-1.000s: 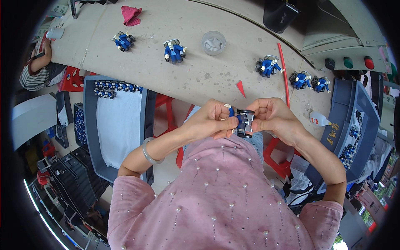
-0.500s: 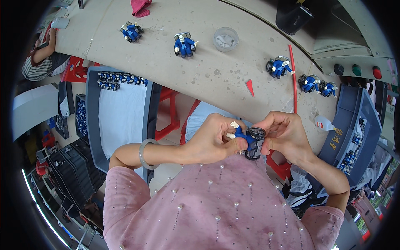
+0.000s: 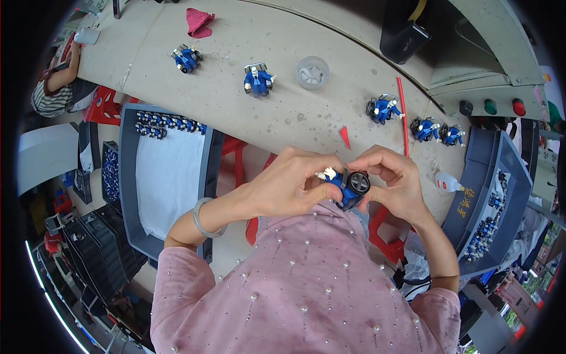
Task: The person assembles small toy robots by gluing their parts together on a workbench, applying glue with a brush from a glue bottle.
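A person's left hand and right hand hold a blue toy with black wheels between them, in front of the chest, near the counter's edge. The left fingers are closed around the toy's body, thumb pressed on it, while a pale toy hand pokes out beside them. The right fingers are curled with forefinger and thumb against the toy at its wheel side. A bracelet circles the left wrist.

Yellow handwritten-looking characters run along the wall of the gray-blue tray on the right, which holds small blue-and-white pieces. Just beside it, a white bottle bears a label with a red patch; its print is too small to read. A black box at the upper right carries a faint pale mark, also unreadable.

Five similar toys stand on the counter: two left of a clear cup, three toward the right, near a red rod. A red triangle lies just beyond the hands, and a red cloth farther off. The left tray has blue pieces lined up on a white sheet.
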A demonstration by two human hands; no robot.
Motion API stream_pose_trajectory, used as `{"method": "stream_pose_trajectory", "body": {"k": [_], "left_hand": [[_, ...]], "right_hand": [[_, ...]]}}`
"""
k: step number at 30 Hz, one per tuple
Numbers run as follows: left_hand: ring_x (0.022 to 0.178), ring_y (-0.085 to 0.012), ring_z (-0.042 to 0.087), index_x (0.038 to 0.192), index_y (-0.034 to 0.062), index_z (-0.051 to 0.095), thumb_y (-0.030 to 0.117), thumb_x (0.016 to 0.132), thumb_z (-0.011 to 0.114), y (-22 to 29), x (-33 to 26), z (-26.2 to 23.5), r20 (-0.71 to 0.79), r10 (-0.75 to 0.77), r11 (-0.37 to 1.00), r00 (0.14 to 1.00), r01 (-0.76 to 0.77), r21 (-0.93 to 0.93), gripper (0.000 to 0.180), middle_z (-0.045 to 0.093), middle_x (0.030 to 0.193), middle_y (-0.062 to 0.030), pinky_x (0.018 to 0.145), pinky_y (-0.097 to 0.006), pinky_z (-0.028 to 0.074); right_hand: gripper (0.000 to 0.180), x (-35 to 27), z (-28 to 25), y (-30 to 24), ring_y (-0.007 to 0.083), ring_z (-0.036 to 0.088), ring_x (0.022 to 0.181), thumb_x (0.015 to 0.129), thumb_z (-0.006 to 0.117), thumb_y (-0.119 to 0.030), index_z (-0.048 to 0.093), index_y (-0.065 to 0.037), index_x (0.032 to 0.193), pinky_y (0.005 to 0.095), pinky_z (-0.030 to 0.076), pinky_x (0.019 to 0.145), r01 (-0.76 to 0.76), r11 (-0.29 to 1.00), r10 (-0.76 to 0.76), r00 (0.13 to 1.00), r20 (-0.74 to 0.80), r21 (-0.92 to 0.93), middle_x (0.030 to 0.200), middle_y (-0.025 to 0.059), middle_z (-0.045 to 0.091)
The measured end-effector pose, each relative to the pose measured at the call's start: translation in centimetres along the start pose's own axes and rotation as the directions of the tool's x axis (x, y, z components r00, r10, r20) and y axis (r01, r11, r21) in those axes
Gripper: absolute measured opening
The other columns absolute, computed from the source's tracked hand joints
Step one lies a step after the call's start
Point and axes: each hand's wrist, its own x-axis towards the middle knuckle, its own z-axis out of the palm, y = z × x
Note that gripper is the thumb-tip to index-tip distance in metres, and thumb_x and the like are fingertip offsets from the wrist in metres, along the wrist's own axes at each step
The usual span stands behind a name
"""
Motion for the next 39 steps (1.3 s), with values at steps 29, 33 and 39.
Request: {"method": "stream_pose_trajectory", "body": {"k": [29,33,39], "left_hand": [[0.059,-0.0091,0.056,0.087,0.015,0.075,0.009,0.058,0.075,-1.6,1.9,0.0,-0.212,0.762,0.567,0.611,-0.472,0.676,0.03,0.065,0.086,-0.0015,0.046,-0.02,0.039],[0.058,-0.0092,0.056,0.087,0.0147,0.075,0.009,0.058,0.075,-2.0,1.9,0.0,-0.232,0.759,0.578,0.608,-0.464,0.672,0.03,0.066,0.086,-0.0021,0.047,-0.02,0.04],[0.056,-0.0102,0.055,0.087,0.0128,0.074,0.006,0.06,0.074,-2.5,2.2,0.1,-0.24,0.77,0.578,0.591,-0.49,0.652,0.028,0.067,0.087,-0.0042,0.048,-0.021,0.041]], "right_hand": [[0.067,-1.2,-0.2,1.8,0.0234,0.057,0.111,0.078,0.073,-0.033,0.052,0.01,0.125,0.0356,0.047,0.095,0.27,0.961,-0.277,0.944,-0.182,-0.063,0.119,0.0177,0.056],[0.07,-0.8,0.0,1.6,0.0258,0.055,0.115,0.076,0.074,-0.035,0.052,0.009,0.125,0.0364,0.048,0.095,0.287,0.956,-0.293,0.941,-0.169,-0.063,0.123,0.0183,0.053],[0.055,-0.5,0.3,1.4,0.0154,0.058,0.093,0.074,0.075,-0.015,0.057,0.003,0.124,0.0277,0.05,0.084,0.353,0.929,-0.367,0.919,-0.144,-0.112,0.122,0.0126,0.052]]}}
